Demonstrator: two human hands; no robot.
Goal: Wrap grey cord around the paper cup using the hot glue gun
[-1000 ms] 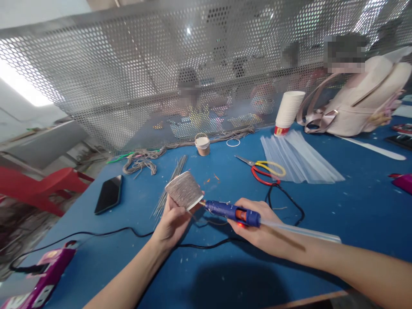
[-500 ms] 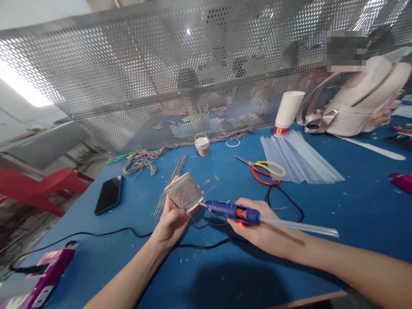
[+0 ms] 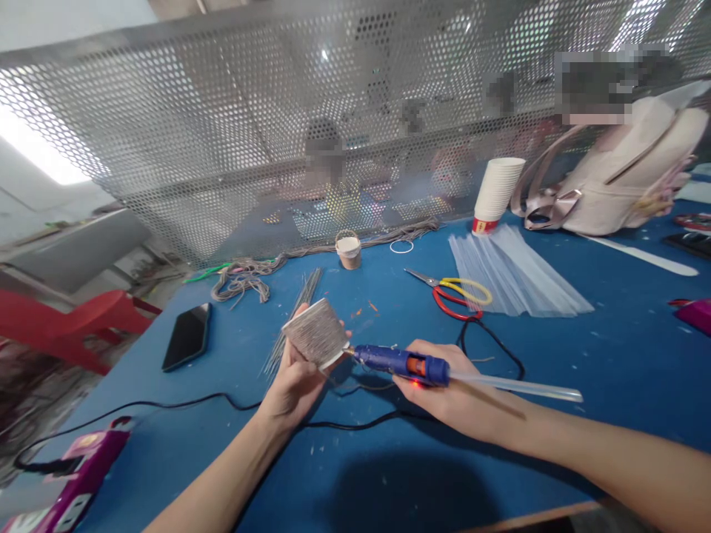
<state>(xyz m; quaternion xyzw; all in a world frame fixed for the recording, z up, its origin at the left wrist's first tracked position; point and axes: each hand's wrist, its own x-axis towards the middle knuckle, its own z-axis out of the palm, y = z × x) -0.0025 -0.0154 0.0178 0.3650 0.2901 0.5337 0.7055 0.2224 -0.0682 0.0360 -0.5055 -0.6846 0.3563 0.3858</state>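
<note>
A paper cup wrapped in grey cord (image 3: 316,333) lies tilted on its side in my left hand (image 3: 294,389), whose fingers curl around it. My right hand (image 3: 444,392) grips a blue glue gun (image 3: 394,363) with a clear glue stick (image 3: 522,386) jutting from its back. The gun's nozzle touches, or nearly touches, the white rim at the cup's lower right edge. A loose strand of cord trails under the cup toward my right hand. A red light glows beneath the gun.
Scissors (image 3: 452,292), clear glue sticks (image 3: 511,274), stacked cups (image 3: 497,196) and a backpack (image 3: 616,178) lie right. A small basket (image 3: 349,252) stands behind the cup. Thin wires (image 3: 294,318), a phone (image 3: 187,337), a power strip (image 3: 83,474) and a black cable (image 3: 167,403) are left. Behind is a perforated screen (image 3: 222,133).
The wrapped cup has shifted very slightly to the left in my left hand. Both hands otherwise hold nearly the same position, with the nozzle still at the rim.
</note>
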